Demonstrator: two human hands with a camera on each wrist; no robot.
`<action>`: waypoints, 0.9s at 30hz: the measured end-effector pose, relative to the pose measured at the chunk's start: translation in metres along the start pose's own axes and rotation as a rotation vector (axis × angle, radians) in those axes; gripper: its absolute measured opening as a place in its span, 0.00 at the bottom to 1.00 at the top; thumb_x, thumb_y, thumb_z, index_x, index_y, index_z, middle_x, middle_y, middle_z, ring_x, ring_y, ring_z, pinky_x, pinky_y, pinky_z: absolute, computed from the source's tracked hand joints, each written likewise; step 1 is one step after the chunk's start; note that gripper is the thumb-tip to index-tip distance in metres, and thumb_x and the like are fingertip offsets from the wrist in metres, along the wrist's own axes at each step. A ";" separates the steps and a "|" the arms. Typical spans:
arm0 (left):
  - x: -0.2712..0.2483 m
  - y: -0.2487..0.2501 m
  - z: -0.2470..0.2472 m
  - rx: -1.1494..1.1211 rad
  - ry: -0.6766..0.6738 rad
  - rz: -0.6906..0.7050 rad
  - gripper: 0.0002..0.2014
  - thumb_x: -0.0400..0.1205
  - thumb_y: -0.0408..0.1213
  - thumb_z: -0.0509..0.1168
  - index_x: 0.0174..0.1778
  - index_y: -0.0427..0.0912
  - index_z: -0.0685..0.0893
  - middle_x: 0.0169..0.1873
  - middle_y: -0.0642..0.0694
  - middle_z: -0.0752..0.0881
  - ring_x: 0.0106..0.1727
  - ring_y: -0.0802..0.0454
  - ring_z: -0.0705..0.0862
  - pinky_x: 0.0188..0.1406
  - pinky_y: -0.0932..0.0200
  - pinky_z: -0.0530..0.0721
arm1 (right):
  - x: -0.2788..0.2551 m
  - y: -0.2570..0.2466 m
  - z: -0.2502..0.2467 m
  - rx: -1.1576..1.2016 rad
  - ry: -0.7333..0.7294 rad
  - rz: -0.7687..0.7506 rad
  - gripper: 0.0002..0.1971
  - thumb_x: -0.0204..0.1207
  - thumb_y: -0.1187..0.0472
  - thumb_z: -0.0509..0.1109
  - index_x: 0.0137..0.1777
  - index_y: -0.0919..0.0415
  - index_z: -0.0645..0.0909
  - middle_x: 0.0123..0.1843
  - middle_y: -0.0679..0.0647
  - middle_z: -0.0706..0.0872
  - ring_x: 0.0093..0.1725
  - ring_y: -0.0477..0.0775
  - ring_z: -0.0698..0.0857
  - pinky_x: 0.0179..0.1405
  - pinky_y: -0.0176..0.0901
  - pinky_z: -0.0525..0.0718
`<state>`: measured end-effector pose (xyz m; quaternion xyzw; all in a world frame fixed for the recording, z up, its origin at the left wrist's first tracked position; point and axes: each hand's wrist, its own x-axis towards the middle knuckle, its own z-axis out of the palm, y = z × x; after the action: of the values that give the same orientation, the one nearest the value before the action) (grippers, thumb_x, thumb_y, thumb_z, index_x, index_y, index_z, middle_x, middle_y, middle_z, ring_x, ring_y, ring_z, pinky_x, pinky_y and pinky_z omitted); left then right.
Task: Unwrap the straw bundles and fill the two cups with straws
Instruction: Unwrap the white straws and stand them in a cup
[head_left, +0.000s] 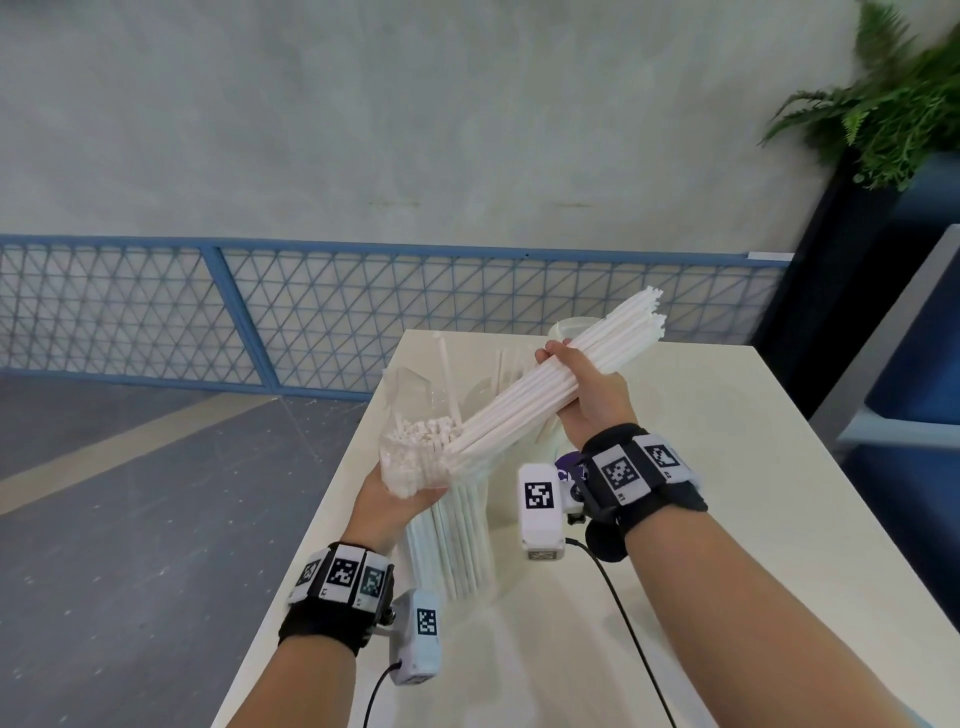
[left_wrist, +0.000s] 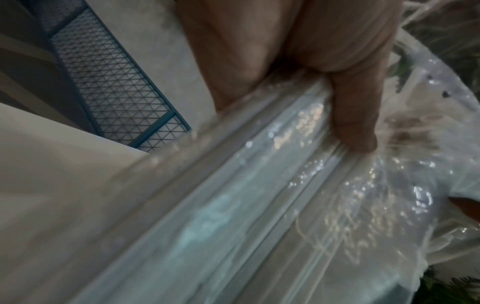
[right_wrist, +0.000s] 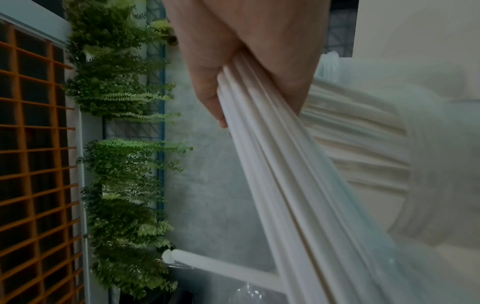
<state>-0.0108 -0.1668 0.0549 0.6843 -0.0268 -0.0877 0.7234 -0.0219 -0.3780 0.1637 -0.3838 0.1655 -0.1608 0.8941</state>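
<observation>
My right hand grips a thick bunch of bare white straws at its middle, slanted up to the right over the table. The bunch's lower ends sit in a clear plastic wrapper that my left hand holds from below. In the left wrist view my thumb presses the crinkled wrapper against the straws. In the right wrist view my fingers curl round the straws. Another wrapped straw bundle lies on the table under my left hand. A clear cup stands at the back.
The white table has its left edge just beside my left forearm. A purple-labelled item lies under my right wrist. A blue mesh fence and a potted fern stand beyond. In the right wrist view a blurred clear cup shows beside the straws.
</observation>
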 end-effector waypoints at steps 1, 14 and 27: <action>0.000 0.000 0.001 -0.006 -0.001 0.001 0.23 0.66 0.27 0.79 0.52 0.50 0.81 0.50 0.51 0.87 0.54 0.55 0.84 0.58 0.55 0.77 | 0.000 0.000 -0.001 -0.003 -0.004 -0.003 0.04 0.73 0.73 0.70 0.42 0.65 0.80 0.42 0.58 0.85 0.44 0.53 0.87 0.51 0.48 0.85; 0.006 -0.009 -0.002 -0.008 0.040 0.032 0.19 0.70 0.26 0.75 0.49 0.53 0.81 0.48 0.54 0.86 0.55 0.52 0.83 0.63 0.52 0.76 | 0.010 -0.035 0.005 -0.314 0.149 -0.445 0.10 0.67 0.67 0.74 0.47 0.67 0.79 0.39 0.53 0.82 0.37 0.49 0.82 0.30 0.36 0.81; 0.003 -0.011 -0.002 -0.023 0.005 0.036 0.22 0.62 0.34 0.77 0.52 0.48 0.83 0.51 0.49 0.88 0.58 0.51 0.85 0.62 0.53 0.79 | 0.022 0.026 0.001 -0.801 0.041 -0.576 0.25 0.69 0.71 0.74 0.64 0.58 0.71 0.43 0.45 0.84 0.35 0.30 0.82 0.40 0.20 0.77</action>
<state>-0.0086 -0.1655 0.0433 0.6756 -0.0362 -0.0732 0.7328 0.0029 -0.3696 0.1415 -0.7243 0.1190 -0.3325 0.5921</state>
